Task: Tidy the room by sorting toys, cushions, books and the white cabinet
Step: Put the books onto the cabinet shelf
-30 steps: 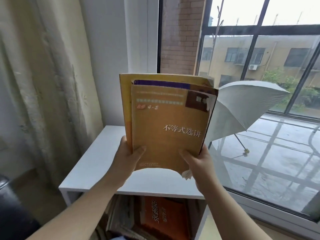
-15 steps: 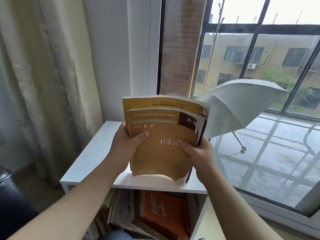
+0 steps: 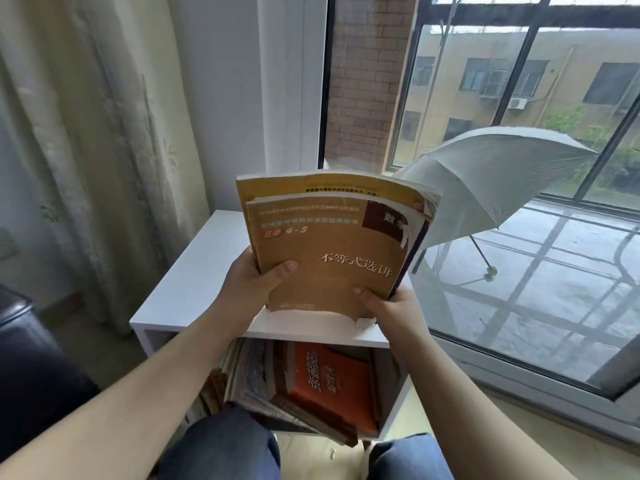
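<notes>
I hold a small stack of worn yellow-brown books [image 3: 332, 251] upright over the top of the white cabinet [image 3: 187, 282]. My left hand [image 3: 252, 285] grips the stack's lower left edge, thumb across the front cover. My right hand [image 3: 391, 306] grips the lower right corner, thumb on the cover. The stack's bottom edge hangs just above the cabinet top, and I cannot tell whether it touches. Inside the cabinet's open compartment lies a slumped pile of books with an orange book [image 3: 329, 386] on top.
A cream curtain [image 3: 86, 150] hangs at the left, with a dark sofa arm [image 3: 24, 368] below it. A large window [image 3: 519, 98] fills the right, and an open pale umbrella [image 3: 491, 181] stands outside on the wet balcony. My knees in jeans [image 3: 221, 445] are at the bottom.
The book stack came down from chest height toward the cabinet top, and both hands shifted their grip on its lower edge. The view tilted down slightly.
</notes>
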The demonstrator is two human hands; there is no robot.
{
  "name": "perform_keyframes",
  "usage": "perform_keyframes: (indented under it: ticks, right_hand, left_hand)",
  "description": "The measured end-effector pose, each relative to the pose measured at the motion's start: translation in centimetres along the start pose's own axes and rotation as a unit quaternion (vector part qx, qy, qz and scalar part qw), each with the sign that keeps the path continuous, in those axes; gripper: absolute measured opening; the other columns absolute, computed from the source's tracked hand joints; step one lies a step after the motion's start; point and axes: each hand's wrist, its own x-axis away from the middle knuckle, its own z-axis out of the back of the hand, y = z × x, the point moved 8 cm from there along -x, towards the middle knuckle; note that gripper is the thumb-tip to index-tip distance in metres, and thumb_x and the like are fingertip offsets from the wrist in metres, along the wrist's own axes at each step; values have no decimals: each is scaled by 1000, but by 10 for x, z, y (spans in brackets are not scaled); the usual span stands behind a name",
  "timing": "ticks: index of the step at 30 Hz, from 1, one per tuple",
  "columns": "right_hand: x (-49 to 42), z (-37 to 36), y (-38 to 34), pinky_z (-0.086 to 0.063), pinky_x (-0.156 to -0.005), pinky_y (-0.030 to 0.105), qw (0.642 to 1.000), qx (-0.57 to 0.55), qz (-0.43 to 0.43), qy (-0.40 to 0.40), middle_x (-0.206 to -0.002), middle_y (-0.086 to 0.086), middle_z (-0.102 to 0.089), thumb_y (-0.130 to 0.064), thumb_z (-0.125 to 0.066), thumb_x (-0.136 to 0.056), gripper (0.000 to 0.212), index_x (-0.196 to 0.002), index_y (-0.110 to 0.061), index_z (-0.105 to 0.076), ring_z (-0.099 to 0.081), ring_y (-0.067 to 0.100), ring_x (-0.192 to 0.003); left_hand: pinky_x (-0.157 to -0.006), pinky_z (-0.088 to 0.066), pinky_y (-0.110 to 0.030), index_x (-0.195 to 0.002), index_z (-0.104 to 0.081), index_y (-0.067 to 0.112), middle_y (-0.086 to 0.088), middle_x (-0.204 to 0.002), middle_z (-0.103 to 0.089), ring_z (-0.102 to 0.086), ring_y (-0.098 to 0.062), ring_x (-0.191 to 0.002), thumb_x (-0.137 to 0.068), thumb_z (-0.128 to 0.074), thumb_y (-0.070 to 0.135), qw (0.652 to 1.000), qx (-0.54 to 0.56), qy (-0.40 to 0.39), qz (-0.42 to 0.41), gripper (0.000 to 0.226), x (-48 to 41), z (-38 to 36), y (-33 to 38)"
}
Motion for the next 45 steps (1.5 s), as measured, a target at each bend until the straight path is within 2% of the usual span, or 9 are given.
perform_keyframes:
  ticks: [4,10,14,18,23,27,33,40,45]
  right_hand:
    - [16,4,6,-52,-73,28,1000,-20,-21,-6,-87,0,-68,9,-62,-81,28,-86,-19,-66,-62,14,-81]
    - [26,17,14,-47,-51,21,999,-14,-41,23,-54,-1,-65,14,-54,-57,32,-52,-13,-69,-62,14,-56]
    - [39,14,12,-42,-41,22,999,3,-33,11,-52,11,-53,2,-47,-38,27,-63,4,-58,-52,25,-46]
    - [62,10,27,-41,-47,23,996,38,-76,-31,-57,7,-53,4,-47,-42,25,-64,-3,-56,-52,18,-53]
    - [83,16,82,-40,-46,21,978,121,-164,-47,-59,6,-53,16,-49,-56,26,-69,-6,-55,-47,20,-56]
    - [90,25,119,-37,-42,16,960,181,-211,-44,-47,-6,-54,23,-42,-66,40,-61,-14,-55,-47,15,-52]
    - [95,4,171,-49,-83,33,904,286,-292,-127,-97,5,-59,-1,-44,-87,26,-108,-15,-52,-57,26,-98]
    - [91,0,188,-37,-54,17,888,284,-330,-147,-80,1,-58,-11,-53,-91,12,-100,-11,-61,-49,12,-66]
    - [92,15,200,-43,-69,28,868,257,-414,-96,-106,12,-63,-15,-40,-94,27,-117,-9,-55,-56,21,-85]
  left_hand:
    - [-69,-52,-10,-101,-60,28,18,-90,-71,-65,6,-83,-83,-62,2,998,-25,-63,-11,32,23,-3,5]
    - [-80,-49,-9,-97,-53,39,23,-99,-60,-59,18,-88,-79,-71,7,983,-129,-106,-75,41,78,-10,18]
    - [-74,-45,-1,-95,-50,42,34,-82,-62,-55,25,-81,-62,-78,49,979,-169,-66,-93,44,112,-4,8]
    - [-74,-44,0,-98,-60,54,41,-94,-60,-53,25,-92,-67,-80,33,972,-192,-84,-106,42,128,4,-8]
    - [-77,-55,-25,-100,-60,31,6,-98,-67,-63,-1,-94,-63,-71,39,960,-217,-174,39,40,133,14,-64]
    - [-80,-54,-24,-98,-65,23,8,-90,-74,-66,-11,-93,-71,-78,6,982,-95,-77,143,34,129,42,-88]
    - [-86,-54,-41,-91,-69,9,-10,-88,-74,-69,-28,-88,-72,-77,4,952,-122,-43,277,22,132,48,-131]
    - [-81,-52,-37,-82,-68,1,-15,-85,-71,-67,-30,-83,-72,-74,1,941,-142,-16,306,12,112,42,-147]
    - [-67,-53,-33,-78,-67,4,-10,-74,-70,-67,-27,-73,-77,-69,-1,951,-61,19,302,5,103,37,-139]
